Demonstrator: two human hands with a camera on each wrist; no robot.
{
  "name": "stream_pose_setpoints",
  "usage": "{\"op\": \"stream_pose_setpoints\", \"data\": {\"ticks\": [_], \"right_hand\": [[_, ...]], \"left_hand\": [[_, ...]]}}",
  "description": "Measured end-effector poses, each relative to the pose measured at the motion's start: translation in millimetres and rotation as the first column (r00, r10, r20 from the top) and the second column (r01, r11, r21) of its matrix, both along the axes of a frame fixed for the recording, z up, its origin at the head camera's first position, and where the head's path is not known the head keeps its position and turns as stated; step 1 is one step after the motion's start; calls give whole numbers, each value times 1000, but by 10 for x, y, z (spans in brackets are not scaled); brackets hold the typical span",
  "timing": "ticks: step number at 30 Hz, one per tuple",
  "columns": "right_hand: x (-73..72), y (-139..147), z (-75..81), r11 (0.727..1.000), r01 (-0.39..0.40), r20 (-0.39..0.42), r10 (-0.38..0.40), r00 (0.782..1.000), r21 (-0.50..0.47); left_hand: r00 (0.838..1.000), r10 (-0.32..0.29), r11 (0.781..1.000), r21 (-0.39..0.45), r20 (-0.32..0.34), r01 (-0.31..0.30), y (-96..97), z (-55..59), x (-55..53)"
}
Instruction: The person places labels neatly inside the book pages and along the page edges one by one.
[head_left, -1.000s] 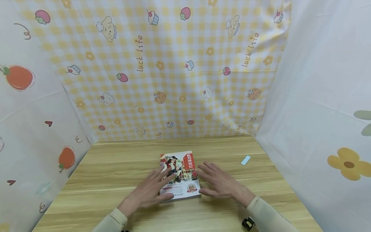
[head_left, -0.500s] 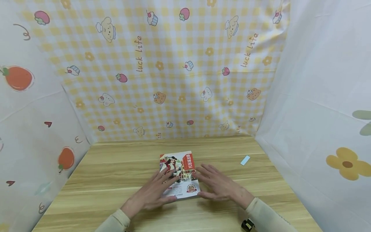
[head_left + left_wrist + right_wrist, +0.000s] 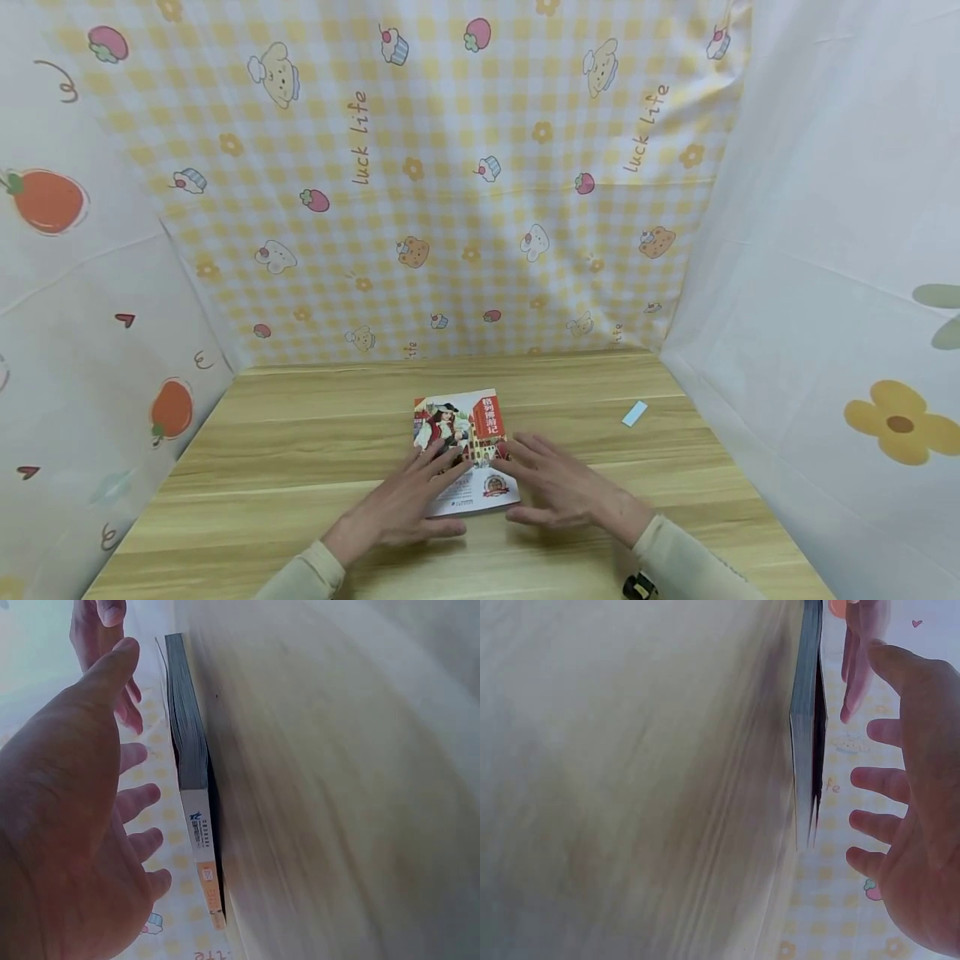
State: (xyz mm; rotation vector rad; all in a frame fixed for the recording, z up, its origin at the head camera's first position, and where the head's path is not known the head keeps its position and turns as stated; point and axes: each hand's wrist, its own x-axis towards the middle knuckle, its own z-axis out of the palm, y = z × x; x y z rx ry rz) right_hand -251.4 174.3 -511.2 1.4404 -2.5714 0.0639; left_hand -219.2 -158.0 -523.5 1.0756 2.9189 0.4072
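A paperback book with an illustrated cover lies flat on the wooden table, its red title panel at the upper right. My left hand hovers over the book's lower left, fingers spread across the cover in the head view. Over its lower right is my right hand, fingers also spread. In the left wrist view the book's spine and page edges show, with the left fingers apart from the cover. The right wrist view shows the page block and a gap between it and the right fingers. Neither hand holds anything.
A small pale blue strip lies on the table to the right of the book. A yellow checked cloth hangs behind the table, and white printed cloths stand at both sides.
The left hand has shifted right and slightly toward me over the book's lower part. The right hand has moved slightly left and nearer me. The book stays almost in place.
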Motion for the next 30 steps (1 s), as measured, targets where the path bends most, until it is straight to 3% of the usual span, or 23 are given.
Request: {"op": "stream_pose_setpoints", "data": {"ticks": [13,30], "right_hand": [[41,-34,-40,1000,17,86,-18,996,13],[30,-59,-96,998,28,96,-34,995,58]], "left_hand": [[1000,-8,999,-42,2,8,45,15,18],[999,-12,998,-63,31,14,27,41,27]]}}
